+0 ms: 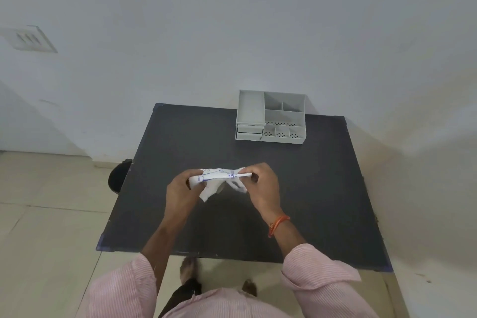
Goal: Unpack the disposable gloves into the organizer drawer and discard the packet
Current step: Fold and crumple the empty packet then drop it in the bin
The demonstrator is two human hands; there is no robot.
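Head view: left hand [180, 188] and right hand [260, 183] each grip the packet [219, 175] ends above the table [309, 201].

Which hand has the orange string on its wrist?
The right hand. Its wrist wears an orange thread; the left hand has a bare wrist.

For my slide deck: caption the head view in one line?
Both hands, left hand and right hand, hold a white printed paper packet above a black table.
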